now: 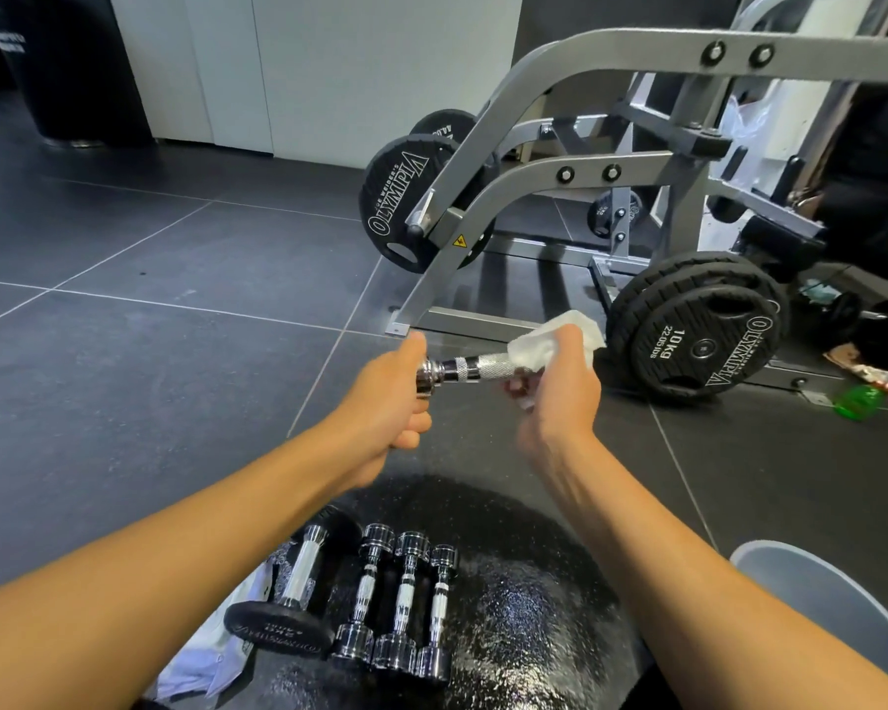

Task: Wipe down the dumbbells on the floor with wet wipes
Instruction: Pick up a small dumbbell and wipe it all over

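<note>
Chrome dumbbell (pixel 462 368) w/ knurled grip, white wet wipe (pixel 539 340); black plates (pixel 703 345) w/ white lettering, grey machine frame (pixel 636 46), dark grey tiled floor (pixel 175 248), speckled black mat (pixel 524 607).

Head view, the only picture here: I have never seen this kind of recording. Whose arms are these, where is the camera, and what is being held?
No machine works here. A person wears a wide-angle camera on the head, looking down at their own bare arms. The left hand grips one end of a small chrome dumbbell, lifted off the floor. The right hand wraps a white wet wipe round its knurled handle. Below, on a black speckled mat, lie a black-ended dumbbell and three more chrome dumbbells, side by side. Behind stands a grey steel weight machine carrying black round weight plates.
</note>
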The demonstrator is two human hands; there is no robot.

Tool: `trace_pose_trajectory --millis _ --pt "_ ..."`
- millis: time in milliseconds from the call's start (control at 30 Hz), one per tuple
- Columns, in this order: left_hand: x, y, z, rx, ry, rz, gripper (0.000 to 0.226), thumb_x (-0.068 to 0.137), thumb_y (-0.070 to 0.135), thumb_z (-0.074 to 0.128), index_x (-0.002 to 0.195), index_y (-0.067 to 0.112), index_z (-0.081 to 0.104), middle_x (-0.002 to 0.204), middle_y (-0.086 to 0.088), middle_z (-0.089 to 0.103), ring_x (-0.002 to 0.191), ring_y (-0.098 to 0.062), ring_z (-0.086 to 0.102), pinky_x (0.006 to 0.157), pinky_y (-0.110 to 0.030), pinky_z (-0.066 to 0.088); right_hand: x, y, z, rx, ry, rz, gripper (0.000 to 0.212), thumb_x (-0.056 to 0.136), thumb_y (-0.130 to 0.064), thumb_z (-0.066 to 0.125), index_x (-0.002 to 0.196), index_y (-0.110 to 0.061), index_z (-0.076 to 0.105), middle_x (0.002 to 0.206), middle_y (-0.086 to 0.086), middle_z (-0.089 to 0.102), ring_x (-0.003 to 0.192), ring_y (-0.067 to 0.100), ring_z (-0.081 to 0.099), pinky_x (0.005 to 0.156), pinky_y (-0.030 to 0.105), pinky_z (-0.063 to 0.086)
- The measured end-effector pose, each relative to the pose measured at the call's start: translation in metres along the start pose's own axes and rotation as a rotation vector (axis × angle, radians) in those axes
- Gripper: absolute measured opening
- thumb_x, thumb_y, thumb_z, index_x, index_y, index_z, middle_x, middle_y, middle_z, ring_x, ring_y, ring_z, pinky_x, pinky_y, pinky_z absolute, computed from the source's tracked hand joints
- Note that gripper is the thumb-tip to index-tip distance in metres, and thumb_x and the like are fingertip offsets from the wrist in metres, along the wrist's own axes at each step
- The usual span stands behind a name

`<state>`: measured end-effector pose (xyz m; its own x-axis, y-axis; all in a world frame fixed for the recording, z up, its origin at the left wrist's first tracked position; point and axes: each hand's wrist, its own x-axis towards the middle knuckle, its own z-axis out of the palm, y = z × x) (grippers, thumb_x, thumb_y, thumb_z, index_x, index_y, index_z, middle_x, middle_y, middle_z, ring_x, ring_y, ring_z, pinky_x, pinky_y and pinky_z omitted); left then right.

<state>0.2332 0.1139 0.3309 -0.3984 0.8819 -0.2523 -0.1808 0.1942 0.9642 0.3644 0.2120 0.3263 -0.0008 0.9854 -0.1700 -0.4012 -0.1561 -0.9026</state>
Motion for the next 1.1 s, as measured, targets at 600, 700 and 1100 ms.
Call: trace_pose_trajectory --millis 600,700,1100 --pt "-0.007 -0.031 0.016 0.262 -0.293 0.213 0.032 0.102 0.044 0.051 0.115 0.016 0.041 0.104 -0.015 0.066 0.095 -0.026 0.072 0.071 -0.035 0.054 0.006 -0.007 -0.008 -0.051 -0.513 0.103 0.022 0.097 -0.014 0.059 0.114 -0.006 0.068 0.108 0.014 0.068 0.099 0.032 0.059 0.091 0.046 0.044" --pt "-0.004 -0.038 0.009 0.356 -0.339 0.214 0.032 0.099 0.045 0.059 0.114 0.026 0.039 0.101 -0.011 0.066 0.099 -0.034 0.07 0.077 -0.041 0.06 0.006 -0.012 -0.01 0.022 -0.591 0.12 0.014 0.095 -0.004 0.058 0.098 -0.013 0.068 0.105 0.011 0.071 0.098 0.025 0.064 0.09 0.041 0.049" --pt "-0.009 -0.028 0.012 -0.12 -0.486 -0.113 0.042 0.095 0.041 0.062 0.118 0.012 0.044 0.092 -0.023 0.069 0.089 -0.038 0.072 0.07 -0.041 0.055 0.018 -0.007 -0.007 0.406 -0.499 0.452 0.035 0.089 -0.044 0.066 0.072 -0.015 0.055 0.058 -0.002 0.047 0.047 0.012 0.044 0.049 0.023 0.046"
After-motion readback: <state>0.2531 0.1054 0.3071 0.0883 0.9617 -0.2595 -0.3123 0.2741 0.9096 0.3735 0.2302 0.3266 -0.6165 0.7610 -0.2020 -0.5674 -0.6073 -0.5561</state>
